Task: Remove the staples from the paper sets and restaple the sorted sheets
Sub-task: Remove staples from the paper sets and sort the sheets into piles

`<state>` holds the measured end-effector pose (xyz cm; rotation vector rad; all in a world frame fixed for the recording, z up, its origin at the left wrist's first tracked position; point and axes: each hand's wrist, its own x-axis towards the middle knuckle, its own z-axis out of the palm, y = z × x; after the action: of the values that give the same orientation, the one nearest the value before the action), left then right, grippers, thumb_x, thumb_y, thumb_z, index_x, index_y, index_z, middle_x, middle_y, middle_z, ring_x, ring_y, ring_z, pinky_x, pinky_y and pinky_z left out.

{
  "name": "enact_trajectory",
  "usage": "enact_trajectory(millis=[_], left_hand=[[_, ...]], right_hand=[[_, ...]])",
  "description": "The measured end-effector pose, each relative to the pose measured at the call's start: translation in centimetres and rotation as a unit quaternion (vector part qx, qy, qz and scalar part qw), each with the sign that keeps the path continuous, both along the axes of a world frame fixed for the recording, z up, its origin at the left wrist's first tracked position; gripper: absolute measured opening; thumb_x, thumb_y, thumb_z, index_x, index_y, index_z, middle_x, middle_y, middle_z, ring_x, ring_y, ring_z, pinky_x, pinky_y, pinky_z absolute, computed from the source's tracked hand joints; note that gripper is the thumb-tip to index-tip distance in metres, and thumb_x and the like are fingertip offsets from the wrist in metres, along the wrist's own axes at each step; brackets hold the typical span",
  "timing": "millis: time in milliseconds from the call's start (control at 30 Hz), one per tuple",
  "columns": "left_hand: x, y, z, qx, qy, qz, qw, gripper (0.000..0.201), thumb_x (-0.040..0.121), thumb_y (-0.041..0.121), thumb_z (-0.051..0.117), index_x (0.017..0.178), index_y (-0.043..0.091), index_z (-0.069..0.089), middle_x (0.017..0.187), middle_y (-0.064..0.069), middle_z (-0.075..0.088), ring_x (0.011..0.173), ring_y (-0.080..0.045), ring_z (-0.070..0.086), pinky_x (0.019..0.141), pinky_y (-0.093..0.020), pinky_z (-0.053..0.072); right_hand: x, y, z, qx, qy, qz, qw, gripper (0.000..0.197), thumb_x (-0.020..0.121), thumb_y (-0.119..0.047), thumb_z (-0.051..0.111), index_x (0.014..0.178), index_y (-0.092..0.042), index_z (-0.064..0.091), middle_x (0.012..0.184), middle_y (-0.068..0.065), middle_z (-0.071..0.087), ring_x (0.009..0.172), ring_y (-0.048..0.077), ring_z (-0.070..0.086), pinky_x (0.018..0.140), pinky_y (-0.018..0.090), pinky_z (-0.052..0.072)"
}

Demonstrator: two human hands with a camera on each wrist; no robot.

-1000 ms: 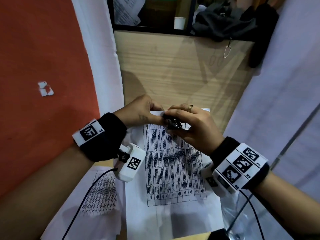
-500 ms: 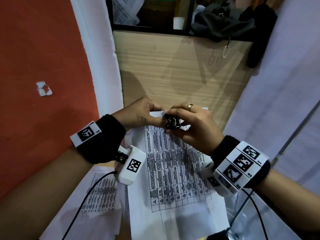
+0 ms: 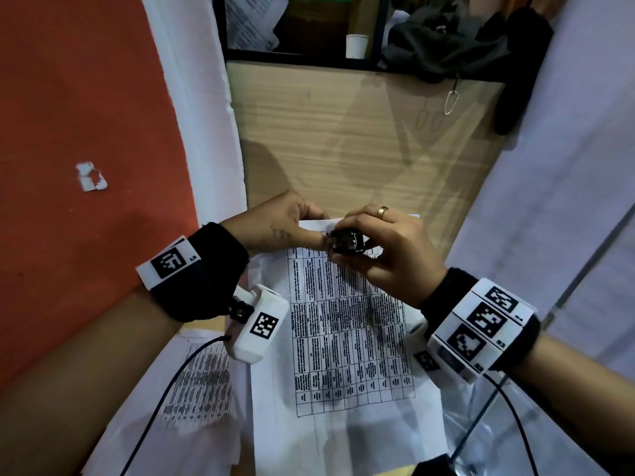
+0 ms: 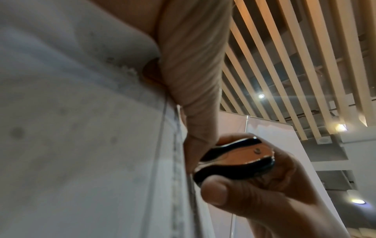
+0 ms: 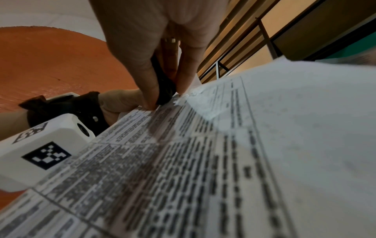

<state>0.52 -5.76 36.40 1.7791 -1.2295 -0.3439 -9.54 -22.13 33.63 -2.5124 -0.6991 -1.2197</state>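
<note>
Over the wooden surface (image 3: 343, 139), little has changed: the right hand (image 3: 388, 255) still pinches the staple remover (image 3: 347, 241). The left hand (image 3: 275, 225) keeps gripping the paper set (image 3: 343, 338); the staple likely remains.

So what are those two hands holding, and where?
The right hand grips a small black staple remover by its sides. The left hand pinches the printed paper set at its top edge.

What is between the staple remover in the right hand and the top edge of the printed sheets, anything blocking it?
Nothing visible. The right hand holds the staple remover right at the top edge of the printed sheets. The left hand pinches that edge beside the tool, thumb next to it, not across it.
</note>
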Motion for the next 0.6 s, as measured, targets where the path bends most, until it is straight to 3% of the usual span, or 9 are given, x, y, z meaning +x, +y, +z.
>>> enact_trajectory(millis=[100, 267, 433, 533, 600], left_hand=[[0.0, 0.1, 0.2, -0.001, 0.0, -0.007, 1.0, 0.036, 0.078, -0.001, 0.072, 0.057, 0.028, 0.071, 0.052, 0.013, 0.058, 0.052, 0.004, 0.048, 0.052, -0.01, 0.037], [-0.2, 0.5, 0.4, 0.0, 0.002, 0.005, 1.0, 0.025, 0.08, 0.001, 0.069, 0.066, 0.021, 0.067, 0.054, 0.014, 0.06, 0.053, 0.005, 0.05, 0.053, -0.009, 0.038], [-0.3, 0.8, 0.0, -0.003, 0.019, 0.016, 1.0, 0.016, 0.08, 0.006, 0.069, 0.074, 0.02, 0.068, 0.061, 0.013, 0.067, 0.057, 0.003, 0.057, 0.057, -0.009, 0.043], [-0.2, 0.9, -0.1, -0.003, 0.013, 0.036, 0.999, 0.013, 0.08, 0.007, 0.07, 0.073, 0.017, 0.069, 0.062, 0.009, 0.068, 0.059, -0.001, 0.06, 0.059, -0.011, 0.046], [-0.2, 1.0, -0.2, 0.0, 0.016, 0.047, 0.999, 0.008, 0.08, 0.008, 0.07, 0.074, 0.014, 0.07, 0.067, 0.002, 0.069, 0.061, -0.005, 0.061, 0.06, -0.014, 0.048]], right_hand=[[0.0, 0.1, 0.3, 0.027, 0.021, 0.007, 0.999, 0.031, 0.072, -0.024, 0.075, 0.095, -0.003, 0.069, 0.09, 0.007, 0.067, 0.076, 0.025, 0.064, 0.061, 0.043, 0.055], [0.1, 0.2, 0.5, 0.12, 0.059, 0.035, 0.99, 0.038, 0.067, -0.026, 0.078, 0.097, -0.004, 0.069, 0.091, 0.004, 0.067, 0.083, 0.013, 0.063, 0.068, 0.033, 0.056], [-0.6, -0.3, 0.5, 0.178, 0.072, 0.043, 0.98, 0.048, 0.065, -0.038, 0.079, 0.105, -0.013, 0.067, 0.103, -0.001, 0.064, 0.098, 0.016, 0.062, 0.077, 0.039, 0.056], [-1.3, -0.4, 0.3, 0.281, 0.091, 0.049, 0.954, 0.033, 0.069, -0.032, 0.072, 0.097, -0.025, 0.058, 0.096, 0.0, 0.062, 0.088, 0.011, 0.062, 0.067, 0.026, 0.054], [-1.3, 0.0, -0.1, 0.387, 0.114, 0.074, 0.912, 0.024, 0.068, -0.017, 0.065, 0.087, -0.023, 0.053, 0.082, -0.002, 0.062, 0.074, 0.007, 0.061, 0.058, 0.024, 0.05]])
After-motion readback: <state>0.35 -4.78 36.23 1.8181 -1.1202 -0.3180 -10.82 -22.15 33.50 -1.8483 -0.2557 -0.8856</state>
